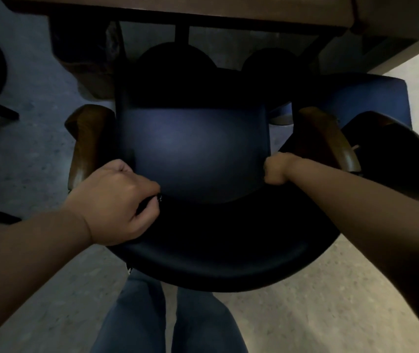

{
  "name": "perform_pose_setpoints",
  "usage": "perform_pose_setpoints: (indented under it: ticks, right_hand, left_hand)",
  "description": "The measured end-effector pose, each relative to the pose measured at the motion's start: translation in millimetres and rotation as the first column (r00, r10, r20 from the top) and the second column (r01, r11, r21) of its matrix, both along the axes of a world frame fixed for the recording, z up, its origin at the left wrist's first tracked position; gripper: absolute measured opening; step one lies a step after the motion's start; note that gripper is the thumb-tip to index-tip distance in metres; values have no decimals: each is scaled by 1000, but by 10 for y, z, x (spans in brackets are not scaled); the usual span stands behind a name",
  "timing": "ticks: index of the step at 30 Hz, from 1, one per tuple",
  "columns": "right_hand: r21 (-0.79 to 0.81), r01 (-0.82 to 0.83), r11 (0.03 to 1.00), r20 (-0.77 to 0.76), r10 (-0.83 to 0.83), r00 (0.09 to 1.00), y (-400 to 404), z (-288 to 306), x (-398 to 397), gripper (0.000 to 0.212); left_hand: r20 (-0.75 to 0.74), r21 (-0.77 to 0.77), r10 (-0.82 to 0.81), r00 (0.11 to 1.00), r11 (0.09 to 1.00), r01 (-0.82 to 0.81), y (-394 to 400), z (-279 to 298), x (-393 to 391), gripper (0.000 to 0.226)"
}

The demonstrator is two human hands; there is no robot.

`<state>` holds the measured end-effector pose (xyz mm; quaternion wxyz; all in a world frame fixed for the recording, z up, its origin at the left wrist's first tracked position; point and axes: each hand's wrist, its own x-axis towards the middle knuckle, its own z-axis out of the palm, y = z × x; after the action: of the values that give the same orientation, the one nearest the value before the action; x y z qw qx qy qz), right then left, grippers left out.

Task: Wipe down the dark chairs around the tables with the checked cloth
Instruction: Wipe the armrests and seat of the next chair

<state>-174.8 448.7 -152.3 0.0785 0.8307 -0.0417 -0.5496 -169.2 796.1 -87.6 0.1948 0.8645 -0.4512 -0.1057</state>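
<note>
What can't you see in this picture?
- Checked cloth: not visible in the head view; too dark to tell.
- Left hand fingertips: curled under on the chair back.
- Right hand fingers: tucked behind the rim.
- Table: top cut off by the edge.

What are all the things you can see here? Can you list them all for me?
chair: one, dark with blue seat, centre, under both hands
armrests: two, brown wood, beside the seat
table: one, brown, top edge
other chairs: parts of at least two, dark, left and right edges
floor: grey, speckled
checked cloth: not clearly visible
legs: blue jeans, bottom
left hand: gripping the chair back
right hand: gripping the chair back
</note>
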Motion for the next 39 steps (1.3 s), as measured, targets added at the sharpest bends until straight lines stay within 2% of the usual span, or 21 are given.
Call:
perform_pose_setpoints:
  ticks: [2, 6, 9, 14, 16, 17, 23, 25, 27, 30, 31, 32, 33, 37, 39]
  right_hand:
    - [19, -69, 997, 2, 69, 998, 112, -41, -37, 33]
    - [191, -205, 960, 15, 206, 978, 639, -241, -213, 35]
    - [235, -181, 955, 19, 182, 983, 879, -243, -266, 34]
    - [13, -97, 995, -19, 98, 995, 249, -60, -32, 36]
    - [-22, -113, 993, -38, 112, 993, 241, -53, -69, 35]
    - [-16, -120, 993, -55, 119, 991, 315, -76, -89, 36]
    - [231, 146, 962, -10, -148, 989, 1124, -382, -219, 34]
    - [347, 302, 888, 2, -322, 947, 1449, -418, -194, 31]
    - [479, 461, 747, -14, -519, 855, 1780, -419, -83, 21]
    - [674, 593, 442, -111, -732, 672, 2205, -266, 119, 34]
    - [714, 622, 321, -153, -795, 586, 2296, -185, 169, 35]
    - [729, 645, 228, -189, -840, 509, 2343, -109, 208, 38]
    - [751, 634, 185, -197, -853, 483, 2352, -64, 230, 42]
    - [810, 531, 249, -149, -788, 597, 2289, -54, 178, 43]
    - [787, 450, 422, -29, -703, 710, 2150, -97, 51, 41]
  left_hand:
    - [-5, -1, -4, 1000, 1000, 4, 3, 10, -1, 33]
    - [-16, 7, -5, 1000, 1000, 5, 11, 15, 6, 34]
    - [-5, 4, 2, 1000, 1000, -2, 18, 6, -17, 34]
    - [3, -18, 4, 1000, 1000, -4, 15, -1, 10, 33]
    - [-6, -40, 22, 1000, 999, -22, 26, 2, 0, 33]
    - [-11, -50, 28, 1000, 998, -29, 29, 4, 0, 33]
    - [-1, -55, 26, 1000, 998, -26, 35, 19, -1, 30]
    - [-19, -60, 21, 1000, 998, -22, 31, 32, -14, 28]
    - [-25, -73, 17, 1000, 997, -19, 22, 56, -16, 24]
    - [-32, -76, -13, 999, 997, 10, 4, 92, 5, 17]
    - [-39, -68, -18, 999, 998, 15, 5, 96, 6, 17]
    - [-46, -63, -21, 999, 998, 18, 4, 98, 6, 18]
    - [-50, -67, -22, 999, 998, 18, 1, 94, 4, 19]
    - [-48, -83, -9, 999, 997, 5, -1, 89, 11, 15]
    - [-61, -71, -2, 998, 997, -2, -9, 110, 13, 13]
